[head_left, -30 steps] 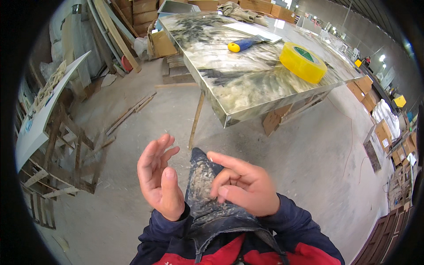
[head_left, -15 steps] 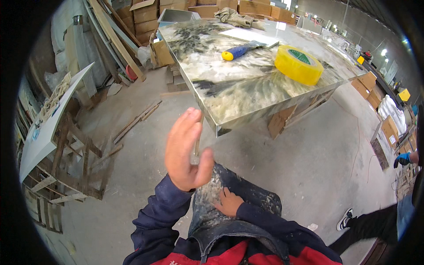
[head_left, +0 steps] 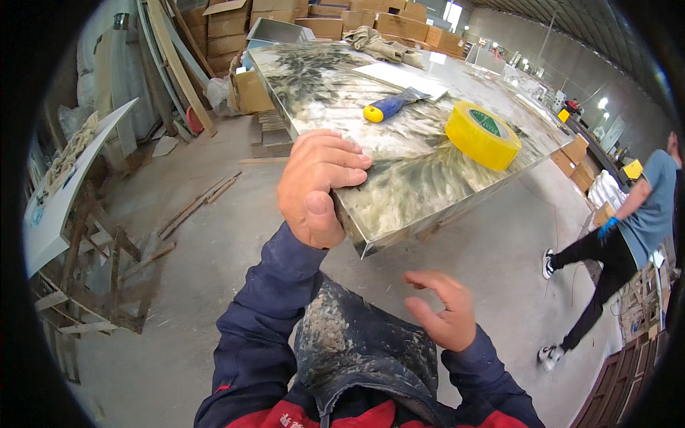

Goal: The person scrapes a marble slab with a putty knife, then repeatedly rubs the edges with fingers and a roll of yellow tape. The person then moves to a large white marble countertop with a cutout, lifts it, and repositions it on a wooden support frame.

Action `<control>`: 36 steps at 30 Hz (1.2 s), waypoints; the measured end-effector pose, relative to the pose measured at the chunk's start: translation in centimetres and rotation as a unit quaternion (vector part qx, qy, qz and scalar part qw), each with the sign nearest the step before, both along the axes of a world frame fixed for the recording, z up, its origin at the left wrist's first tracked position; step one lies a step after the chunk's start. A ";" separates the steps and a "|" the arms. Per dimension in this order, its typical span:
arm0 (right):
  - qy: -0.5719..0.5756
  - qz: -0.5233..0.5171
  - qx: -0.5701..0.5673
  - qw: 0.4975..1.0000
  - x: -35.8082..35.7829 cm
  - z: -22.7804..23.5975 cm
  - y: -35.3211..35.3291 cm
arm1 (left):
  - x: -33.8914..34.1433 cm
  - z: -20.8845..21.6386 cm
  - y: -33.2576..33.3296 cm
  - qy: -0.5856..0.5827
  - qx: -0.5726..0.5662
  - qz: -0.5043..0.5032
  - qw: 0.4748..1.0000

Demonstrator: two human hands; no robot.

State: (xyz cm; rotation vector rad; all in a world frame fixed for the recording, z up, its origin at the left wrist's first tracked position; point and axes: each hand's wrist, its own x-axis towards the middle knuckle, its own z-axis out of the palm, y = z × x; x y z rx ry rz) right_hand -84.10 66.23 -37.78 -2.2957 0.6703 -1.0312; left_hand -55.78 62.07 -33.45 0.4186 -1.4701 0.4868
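Observation:
My left hand (head_left: 321, 187) rests on the left edge of a glossy marble-patterned slab (head_left: 407, 192), near its closest corner. Its fingers lie over the top face, and the thumb stays outside the edge. Below the front edge, apart from the slab, my right hand (head_left: 446, 310) hovers with thumb and fingers spread and nothing between them. On the slab sit a putty knife (head_left: 389, 107) with a blue and yellow handle and a large roll of clear yellow tape (head_left: 481, 139). Behind them is a flat white piece (head_left: 399, 78).
A crumpled cloth (head_left: 378, 44) lies toward the slab's far end. To the left a white panel (head_left: 71, 185) leans on a wooden frame, with wood strips (head_left: 200, 203) on the floor. A person (head_left: 628, 221) with a blue glove walks at right. Cardboard boxes (head_left: 407, 27) are stacked behind.
My left hand has come down onto the slab's edge. My right hand has lifted off my apron and moved right. The person at right has come further into view.

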 end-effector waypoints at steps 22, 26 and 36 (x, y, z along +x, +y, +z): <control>-0.045 0.001 -0.350 0.936 3.0 7.1 -0.4 | -1.9 0.3 -0.2 0.107 -0.033 0.016 0.994; -0.052 0.007 -0.391 0.919 3.5 5.4 -0.2 | -2.0 0.2 -0.3 0.101 -0.025 0.012 0.995; -0.063 -0.019 -0.437 0.897 7.4 1.8 0.7 | -1.9 0.4 -0.2 0.094 -0.021 0.020 0.995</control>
